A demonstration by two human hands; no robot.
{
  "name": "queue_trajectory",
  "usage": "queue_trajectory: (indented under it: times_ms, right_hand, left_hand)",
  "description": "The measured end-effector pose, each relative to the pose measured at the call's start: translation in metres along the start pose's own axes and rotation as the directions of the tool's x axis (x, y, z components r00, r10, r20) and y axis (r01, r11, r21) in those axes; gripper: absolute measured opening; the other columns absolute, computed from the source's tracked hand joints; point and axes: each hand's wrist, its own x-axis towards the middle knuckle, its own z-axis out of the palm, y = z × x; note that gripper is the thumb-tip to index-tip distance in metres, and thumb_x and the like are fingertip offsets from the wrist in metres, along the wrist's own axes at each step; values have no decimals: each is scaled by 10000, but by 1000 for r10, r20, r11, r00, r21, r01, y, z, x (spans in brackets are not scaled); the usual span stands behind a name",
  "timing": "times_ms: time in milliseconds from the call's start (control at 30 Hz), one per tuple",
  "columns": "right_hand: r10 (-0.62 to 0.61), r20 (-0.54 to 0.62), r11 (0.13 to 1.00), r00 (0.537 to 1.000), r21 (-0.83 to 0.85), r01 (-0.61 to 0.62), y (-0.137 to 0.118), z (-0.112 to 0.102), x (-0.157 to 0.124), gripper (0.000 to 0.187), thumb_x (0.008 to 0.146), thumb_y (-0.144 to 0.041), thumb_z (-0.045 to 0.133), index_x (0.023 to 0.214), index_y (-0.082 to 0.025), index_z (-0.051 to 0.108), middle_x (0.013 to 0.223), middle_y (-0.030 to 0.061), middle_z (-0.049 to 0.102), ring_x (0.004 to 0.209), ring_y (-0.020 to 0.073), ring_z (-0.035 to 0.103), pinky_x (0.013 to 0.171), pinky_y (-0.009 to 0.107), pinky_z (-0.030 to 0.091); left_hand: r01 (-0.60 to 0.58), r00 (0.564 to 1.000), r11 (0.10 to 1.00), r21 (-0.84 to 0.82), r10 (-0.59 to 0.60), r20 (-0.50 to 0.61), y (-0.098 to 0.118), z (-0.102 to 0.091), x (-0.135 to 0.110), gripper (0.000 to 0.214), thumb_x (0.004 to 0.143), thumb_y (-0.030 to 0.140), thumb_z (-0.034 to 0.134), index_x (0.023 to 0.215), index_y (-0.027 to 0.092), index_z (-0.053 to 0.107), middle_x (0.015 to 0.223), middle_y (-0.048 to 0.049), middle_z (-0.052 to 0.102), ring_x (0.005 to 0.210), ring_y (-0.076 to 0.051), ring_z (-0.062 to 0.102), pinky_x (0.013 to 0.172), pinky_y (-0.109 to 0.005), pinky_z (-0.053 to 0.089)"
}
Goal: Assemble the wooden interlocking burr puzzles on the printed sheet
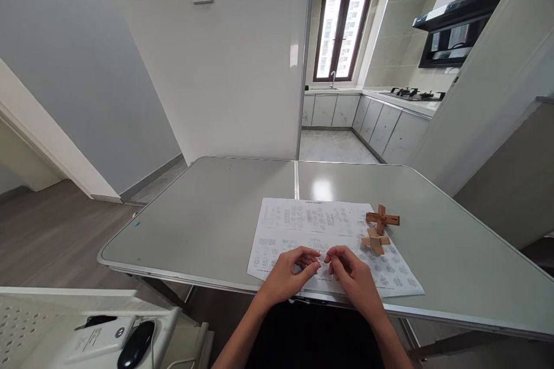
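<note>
A printed sheet of paper [277,225] with rows of small line diagrams lies on the table. Over its near edge rests my left hand [292,271], its fingers loosely curled and parted from the thumb, with nothing in it. My right hand [352,274] faces it, fingertips almost meeting the left ones, also loosely bent and holding nothing visible. On the sheet's right side sit two wooden interlocking puzzles: a dark brown cross-shaped one [381,219] at the back, and a lighter one [375,241] just in front, nearest my right hand.
The grey folding table [203,213] has a centre seam and a metal rim. At lower left stands a white cart [167,323] with a black mouse [136,346] and a white device [101,339]. A wall rises behind the table; a kitchen opens at back right.
</note>
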Motion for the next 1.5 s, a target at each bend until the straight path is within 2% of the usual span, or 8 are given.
queue_trajectory:
  times_ms: [1100, 1500]
  right_hand:
    - [-43, 21, 997, 999, -65, 45, -2, -1, -2, 304, 992, -520, 559, 977, -229, 646, 892, 52, 727, 684, 203, 651, 656, 313, 530]
    - [-41, 26, 998, 999, -54, 42, 4, -1, 0, 349, 987, -559, 555, 979, -220, 639, 888, 68, 722, 694, 218, 657, 658, 321, 536]
  left_hand:
    - [14, 1000, 1000, 24, -14, 2, 1, 0, 0, 328, 987, 441, 622, 1221, 226, 704, 1096, -64, 763, 1044, -229, 703, 927, -347, 540]
    - [17, 1000, 1000, 21, -17, -3, -1, 0, 0, 323, 985, 436, 627, 1216, 225, 705, 1080, -59, 762, 1032, -224, 702, 913, -338, 541]
